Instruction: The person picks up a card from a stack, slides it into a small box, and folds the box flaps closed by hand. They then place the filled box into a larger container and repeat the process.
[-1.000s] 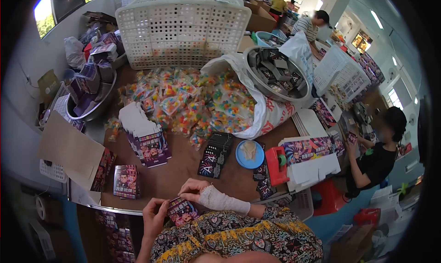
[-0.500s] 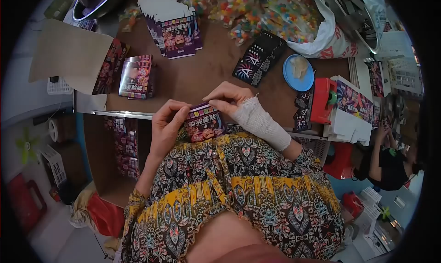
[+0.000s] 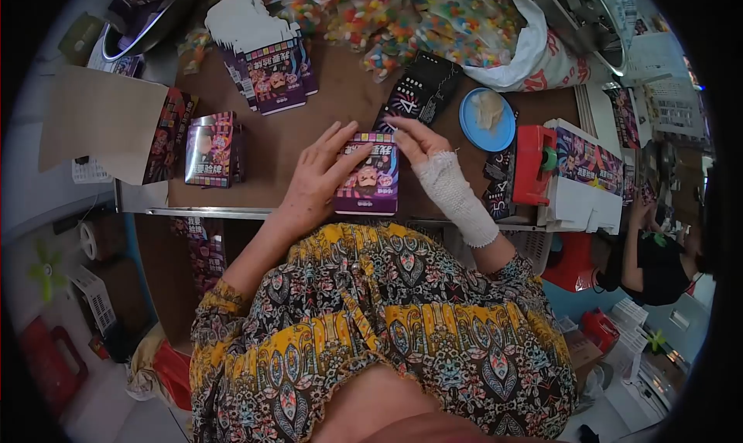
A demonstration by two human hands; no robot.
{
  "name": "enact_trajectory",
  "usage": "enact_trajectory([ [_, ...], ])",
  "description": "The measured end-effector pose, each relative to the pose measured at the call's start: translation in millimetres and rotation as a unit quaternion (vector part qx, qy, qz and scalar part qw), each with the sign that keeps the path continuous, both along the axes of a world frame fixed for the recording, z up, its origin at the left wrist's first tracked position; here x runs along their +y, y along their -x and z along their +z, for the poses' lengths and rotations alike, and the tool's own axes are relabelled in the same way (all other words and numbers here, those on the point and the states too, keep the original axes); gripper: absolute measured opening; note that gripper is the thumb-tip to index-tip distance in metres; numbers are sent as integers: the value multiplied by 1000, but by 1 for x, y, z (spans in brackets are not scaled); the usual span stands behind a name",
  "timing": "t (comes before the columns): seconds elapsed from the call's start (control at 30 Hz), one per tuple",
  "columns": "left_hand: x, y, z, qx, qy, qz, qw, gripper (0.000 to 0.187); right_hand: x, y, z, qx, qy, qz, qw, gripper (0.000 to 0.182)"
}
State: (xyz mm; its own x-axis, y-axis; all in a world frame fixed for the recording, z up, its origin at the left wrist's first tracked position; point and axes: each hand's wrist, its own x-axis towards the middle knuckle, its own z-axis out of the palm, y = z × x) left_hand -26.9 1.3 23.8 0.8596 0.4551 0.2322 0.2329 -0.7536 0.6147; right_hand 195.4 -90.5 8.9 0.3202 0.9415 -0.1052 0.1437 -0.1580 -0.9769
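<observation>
Brown tabletop [image 3: 267,153] bears candy packets [image 3: 371,17] and purple boxes [image 3: 377,201].

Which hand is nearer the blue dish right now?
Right. The right hand is left of the blue dish, by the upper right corner of the purple box; the left hand is farther left, at the box's left side.

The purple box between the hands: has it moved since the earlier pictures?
Yes, the purple box has moved forward, away from the person, relative to the metal table edge.
</observation>
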Motion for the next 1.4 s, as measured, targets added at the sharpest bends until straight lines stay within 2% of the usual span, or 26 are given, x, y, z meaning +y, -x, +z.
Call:
enact_trajectory([
  [0.03, 0, -10, -8, -29, 35, -5, 999, 66, 0, -8, -2, -88, -14, -42, 995, 34],
  [0.07, -1, -19, -12, -21, 55, -28, 998, 67, 1, -22, 4, -173, 114, -72, 976, 35],
  [0.1, -3, -28, -13, -12, 74, -51, 996, 68, -1, -31, -3, -174, 116, -75, 975, 35],
  [0.13, -4, -33, -18, 18, 59, -74, 995, 67, -4, -37, -17, -382, 104, -33, 918, 40],
  [0.17, -6, -37, -22, 17, 59, -75, 995, 67, -7, -42, -28, -572, 85, 11, 816, 47],
  [0.2, -7, -41, -24, 30, 37, -86, 995, 67, -10, -41, -31, -604, 31, 10, 797, 48],
  [0.23, -7, -44, -25, 44, 15, -96, 994, 66, -13, -43, -33, -603, 31, 10, 797, 48],
  [0.33, -1, -42, -32, 28, 45, -89, 995, 58, -18, -44, -34, -558, 4, 36, 829, 44],
  [0.4, 2, -39, -37, 17, 60, -90, 994, 56, -14, -46, -31, -444, -36, -19, 895, 33],
  [0.47, 3, -39, -39, -25, 106, -75, 991, 53, -12, -44, -31, -476, -18, -26, 879, 33],
  [0.53, 4, -39, -37, -17, 101, -77, 992, 54, -14, -42, -30, -507, 1, -32, 861, 34],
  [0.6, 5, -39, -37, -14, 93, -84, 992, 53, -18, -42, -28, -534, 4, 10, 845, 32],
  [0.63, 5, -38, -36, -15, 93, -84, 992, 53, -19, -43, -27, -535, 5, 10, 845, 32],
  [0.7, 5, -35, -35, -11, 62, -98, 993, 53, -19, -46, -24, -472, -14, 11, 881, 28],
  [0.8, -2, -29, -36, 26, 8, -98, 995, 56, -16, -43, -22, -482, -8, -24, 876, 27],
  [0.93, -10, -27, -40, 3, -23, -83, 996, 58, -12, -38, -23, -459, 2, -12, 888, 28],
  [1.0, -10, -28, -38, 12, -23, -79, 997, 59, -2, -41, -19, -492, -82, -49, 865, 27],
  [1.17, -10, -30, -39, 17, -33, -70, 997, 61, 9, -31, -17, -480, 7, -11, 877, 28],
  [1.23, -12, -29, -42, 17, -28, -66, 997, 60, 14, -29, -5, -379, 117, 5, 918, 26],
  [1.27, -12, -30, -43, 16, -27, -63, 998, 60, 17, -30, -3, -381, 117, 8, 917, 26],
  [1.33, -13, -29, -45, 18, -29, -61, 998, 60, 22, -36, -1, -211, 192, 31, 958, 23],
  [1.37, -14, -28, -44, 18, -28, -59, 998, 60, 19, -36, -5, -212, 193, 33, 957, 23],
  [1.4, -14, -28, -42, 40, -16, -63, 997, 58, 18, -34, -8, -256, 119, 65, 957, 23],
])
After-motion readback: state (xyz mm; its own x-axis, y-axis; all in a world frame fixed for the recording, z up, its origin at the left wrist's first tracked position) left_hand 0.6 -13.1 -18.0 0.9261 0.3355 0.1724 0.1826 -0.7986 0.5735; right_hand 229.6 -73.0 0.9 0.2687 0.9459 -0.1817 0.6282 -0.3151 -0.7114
